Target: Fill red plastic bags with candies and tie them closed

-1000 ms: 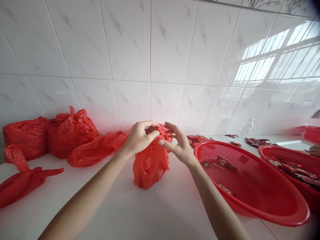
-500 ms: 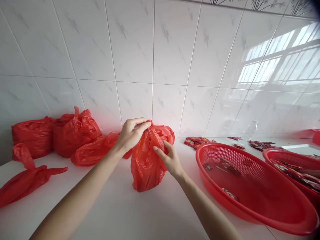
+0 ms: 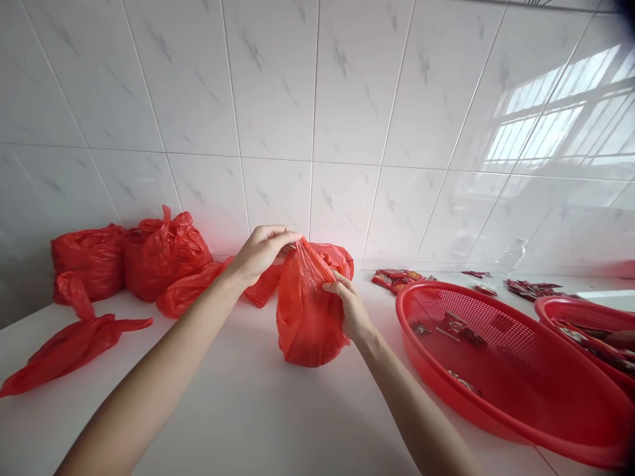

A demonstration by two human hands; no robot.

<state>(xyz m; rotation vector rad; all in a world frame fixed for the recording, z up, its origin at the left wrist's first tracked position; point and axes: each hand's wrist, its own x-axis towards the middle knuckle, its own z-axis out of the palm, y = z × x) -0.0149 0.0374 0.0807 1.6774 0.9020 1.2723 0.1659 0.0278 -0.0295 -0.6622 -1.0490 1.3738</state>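
A filled red plastic bag [image 3: 307,324] stands on the white counter [image 3: 258,410] in front of me. My left hand [image 3: 260,251] pinches the bag's stretched handle at the top and pulls it up and to the left. My right hand [image 3: 350,307] is closed around the bag's right side, just below its open mouth. To the right lies a large red mesh basket [image 3: 501,370] holding a few small wrapped packets [image 3: 454,324].
Several filled red bags [image 3: 166,254] are heaped against the tiled wall at the left, and one flat red bag [image 3: 74,347] lies nearer the counter's left edge. A second red basket [image 3: 590,330] with packets sits far right. Loose red packets [image 3: 394,279] lie behind the baskets.
My right hand dropped from the bag's top to grip its right side. My left hand kept the handle and drew it taut. The view shifted slightly left.
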